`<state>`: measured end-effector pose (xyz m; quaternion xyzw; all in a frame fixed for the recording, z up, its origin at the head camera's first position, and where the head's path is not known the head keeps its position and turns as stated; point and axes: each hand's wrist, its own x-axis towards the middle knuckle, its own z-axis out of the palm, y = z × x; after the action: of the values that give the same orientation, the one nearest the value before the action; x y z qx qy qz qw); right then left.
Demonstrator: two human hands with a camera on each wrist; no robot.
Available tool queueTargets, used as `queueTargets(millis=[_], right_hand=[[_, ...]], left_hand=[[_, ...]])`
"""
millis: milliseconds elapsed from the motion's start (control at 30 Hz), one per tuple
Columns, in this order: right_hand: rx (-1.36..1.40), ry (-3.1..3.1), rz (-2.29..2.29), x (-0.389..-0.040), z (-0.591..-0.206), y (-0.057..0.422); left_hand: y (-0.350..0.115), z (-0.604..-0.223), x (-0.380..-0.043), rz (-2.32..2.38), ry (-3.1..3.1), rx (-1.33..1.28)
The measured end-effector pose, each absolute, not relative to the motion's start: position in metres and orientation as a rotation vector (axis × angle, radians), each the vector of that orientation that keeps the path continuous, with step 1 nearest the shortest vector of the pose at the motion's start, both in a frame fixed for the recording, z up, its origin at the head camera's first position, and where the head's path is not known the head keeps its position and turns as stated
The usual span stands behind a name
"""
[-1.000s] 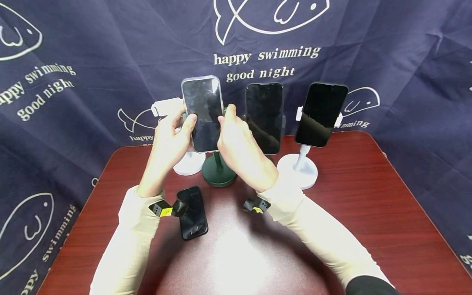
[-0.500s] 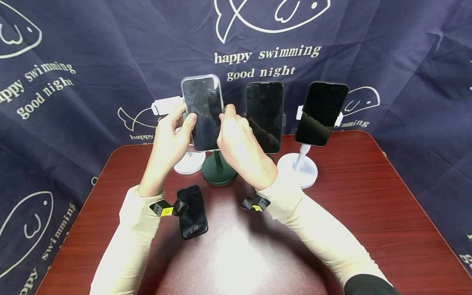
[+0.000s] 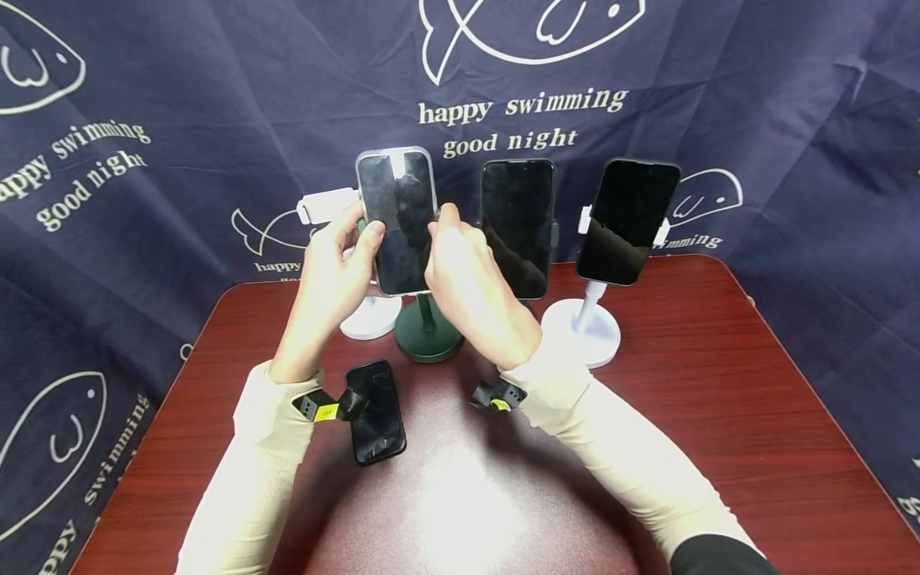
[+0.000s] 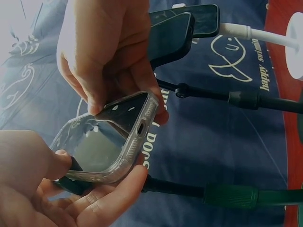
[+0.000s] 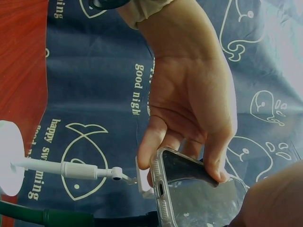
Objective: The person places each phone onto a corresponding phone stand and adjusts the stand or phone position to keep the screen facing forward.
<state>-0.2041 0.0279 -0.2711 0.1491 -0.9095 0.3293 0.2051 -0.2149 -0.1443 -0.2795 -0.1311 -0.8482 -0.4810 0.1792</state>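
Both hands hold a phone in a clear case (image 3: 398, 231) upright at the top of a dark green phone stand (image 3: 429, 342). My left hand (image 3: 334, 267) grips its left edge, thumb on the front and fingers behind. A dark green clamp piece (image 4: 72, 184) shows under the left thumb in the left wrist view. My right hand (image 3: 470, 287) pinches the right edge, its thumb on the screen side in the right wrist view. The charging port (image 5: 161, 189) is visible on the phone's bottom edge. Much of the stand's clamp is hidden behind the phone and fingers.
A black phone (image 3: 377, 423) lies flat on the red-brown table (image 3: 733, 415), partly under the left wrist camera. Right of the hands, another phone (image 3: 528, 216) stands in a dark holder. Farther right, a phone (image 3: 628, 224) sits on a white stand (image 3: 582, 331). A white stand (image 3: 327, 208) rises behind the left hand.
The bright reflection on the held phone's screen has shifted left, with the phone turned very slightly. Both hands keep their places on it.
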Motion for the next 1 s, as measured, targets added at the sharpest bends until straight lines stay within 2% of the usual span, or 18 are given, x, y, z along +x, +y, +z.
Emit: queueTargets(millis=[600,700,933,1000], right_hand=[[0.39,-2.467,0.845,-0.202,-0.285,0.022],[0.417,-2.456,0.877,-0.199,-0.288,0.023],[0.464,-2.486,0.943,-0.185,-0.302,0.027],[0.482,-2.486,0.922,-0.18,-0.308,0.03]], left_hand=[[-0.135,-0.285,-0.217,-1.222,-2.399,-0.314],[-0.135,-0.288,-0.216,-1.294,-2.41,-0.286],[-0.133,-0.305,-0.209,-1.825,-2.347,-0.349],[-0.134,-0.311,-0.205,-1.82,-2.369,-0.347]])
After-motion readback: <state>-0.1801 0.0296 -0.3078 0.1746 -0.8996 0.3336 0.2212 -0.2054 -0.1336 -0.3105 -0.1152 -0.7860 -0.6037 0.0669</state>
